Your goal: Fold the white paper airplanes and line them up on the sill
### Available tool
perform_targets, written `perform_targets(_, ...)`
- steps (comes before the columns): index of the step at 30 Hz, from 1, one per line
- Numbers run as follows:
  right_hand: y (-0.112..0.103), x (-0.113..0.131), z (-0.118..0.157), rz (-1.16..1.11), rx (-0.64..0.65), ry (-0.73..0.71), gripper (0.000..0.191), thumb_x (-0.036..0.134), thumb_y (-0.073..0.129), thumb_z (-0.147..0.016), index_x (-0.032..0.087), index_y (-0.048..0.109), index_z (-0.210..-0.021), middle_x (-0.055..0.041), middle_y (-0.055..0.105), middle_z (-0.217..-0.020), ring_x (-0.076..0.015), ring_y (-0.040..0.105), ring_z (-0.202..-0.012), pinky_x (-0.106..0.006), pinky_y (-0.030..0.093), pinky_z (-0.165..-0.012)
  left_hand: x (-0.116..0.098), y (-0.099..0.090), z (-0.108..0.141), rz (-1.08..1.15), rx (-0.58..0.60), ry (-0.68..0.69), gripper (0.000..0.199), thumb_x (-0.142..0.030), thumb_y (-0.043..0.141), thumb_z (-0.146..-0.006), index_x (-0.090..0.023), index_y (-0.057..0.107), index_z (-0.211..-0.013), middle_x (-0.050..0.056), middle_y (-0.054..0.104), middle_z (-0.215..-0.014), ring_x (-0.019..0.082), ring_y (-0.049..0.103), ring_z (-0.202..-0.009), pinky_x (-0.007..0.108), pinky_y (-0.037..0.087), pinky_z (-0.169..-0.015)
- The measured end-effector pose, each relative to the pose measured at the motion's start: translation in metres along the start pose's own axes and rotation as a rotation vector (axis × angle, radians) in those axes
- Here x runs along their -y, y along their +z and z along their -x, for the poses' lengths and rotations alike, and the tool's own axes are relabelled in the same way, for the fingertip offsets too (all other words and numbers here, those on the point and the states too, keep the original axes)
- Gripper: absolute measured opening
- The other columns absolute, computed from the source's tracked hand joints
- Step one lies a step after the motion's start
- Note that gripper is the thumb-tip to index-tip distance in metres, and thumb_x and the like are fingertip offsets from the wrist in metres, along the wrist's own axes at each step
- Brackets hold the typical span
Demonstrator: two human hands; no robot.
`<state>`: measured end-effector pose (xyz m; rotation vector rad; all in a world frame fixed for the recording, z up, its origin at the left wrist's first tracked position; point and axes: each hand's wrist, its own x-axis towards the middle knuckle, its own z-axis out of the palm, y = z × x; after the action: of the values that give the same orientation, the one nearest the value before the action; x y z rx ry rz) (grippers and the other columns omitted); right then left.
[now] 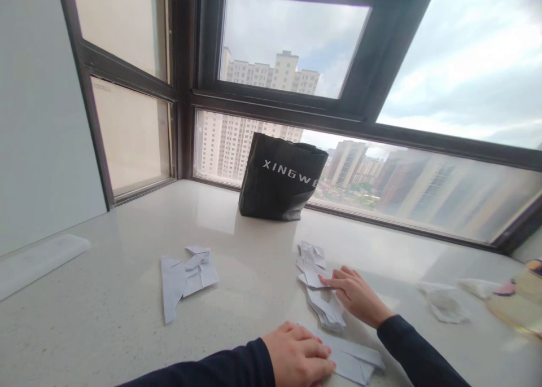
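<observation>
While left hand (298,354) rests palm-down, right hand (354,292) points.

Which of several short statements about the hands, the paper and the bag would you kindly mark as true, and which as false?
1. The left hand rests on a folded white paper piece. True.
2. The black bag stands on the pale surface, near the window frame. True.
3. The right hand is touching that bag. False: its index finger is on the row of folded papers nearer the person.
4. Another group of white papers lies farther left, apart from both hands. True.
5. Both sleeves are white. False: they are dark.
</observation>
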<state>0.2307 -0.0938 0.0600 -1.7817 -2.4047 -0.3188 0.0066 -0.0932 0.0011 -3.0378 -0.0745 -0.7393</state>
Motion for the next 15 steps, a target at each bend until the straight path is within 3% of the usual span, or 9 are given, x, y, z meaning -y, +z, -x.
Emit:
perform_targets(4, -0.017, 0.006, -0.023, 0.123, 0.056, 0.026, 0.035, 0.008, 0.036, -0.076, 0.023, 0.067, -0.071, -0.0043, 0.059, -0.066, -0.0182, 0.050, -0.072, -0.033, 0.030, -0.067, 0.001, 0.005, -0.001, -0.027, -0.040, 0.000, 0.020, -0.032, 0.041, -0.085, -0.025, 0.050, -0.101, -0.007, 0.057, -0.108, 0.011, 0.051, -0.094, 0.024, 0.036, -0.074)
perform_targets(7, -0.037, 0.027, -0.051, 0.241, 0.049, -0.009, 0.032, 0.005, 0.039, -0.073, 0.017, 0.063, -0.056, -0.0065, 0.059, -0.061, -0.0182, 0.050, -0.068, -0.034, 0.027, -0.066, 0.002, 0.006, -0.001, -0.055, -0.034, 0.006, 0.021, -0.034, 0.043, -0.085, -0.025, 0.050, -0.103, -0.008, 0.056, -0.109, 0.010, 0.050, -0.095, 0.023, 0.037, -0.072)
perform_targets(10, -0.048, 0.067, -0.080, 0.220, 0.008, -0.113, 0.027, 0.004, 0.041, -0.070, 0.017, 0.062, -0.060, -0.0062, 0.059, -0.064, -0.0174, 0.049, -0.068, -0.033, 0.026, -0.066, 0.002, 0.003, 0.000, -0.069, -0.028, -0.004, 0.021, -0.034, 0.043, -0.085, -0.026, 0.050, -0.103, -0.008, 0.055, -0.110, 0.010, 0.050, -0.094, 0.023, 0.038, -0.070)
perform_targets(12, -0.046, 0.102, -0.096, 0.138, 0.012, -0.227, 0.023, 0.007, 0.044, -0.070, 0.019, 0.062, -0.073, -0.0042, 0.059, -0.070, -0.0170, 0.049, -0.072, -0.032, 0.027, -0.067, 0.001, 0.003, 0.000, -0.068, -0.039, -0.017, 0.021, -0.034, 0.041, -0.085, -0.026, 0.050, -0.103, -0.009, 0.056, -0.110, 0.010, 0.050, -0.093, 0.022, 0.038, -0.069)
perform_targets(15, -0.033, 0.154, -0.114, 0.094, 0.029, -0.450, 0.019, 0.025, 0.048, -0.074, 0.017, 0.057, -0.089, -0.0062, 0.057, -0.084, -0.0190, 0.047, -0.078, -0.032, 0.030, -0.065, 0.001, 0.007, -0.003, -0.134, -0.028, -0.012, 0.023, -0.039, 0.039, -0.085, -0.028, 0.050, -0.102, -0.009, 0.058, -0.105, 0.009, 0.051, -0.091, 0.021, 0.038, -0.069)
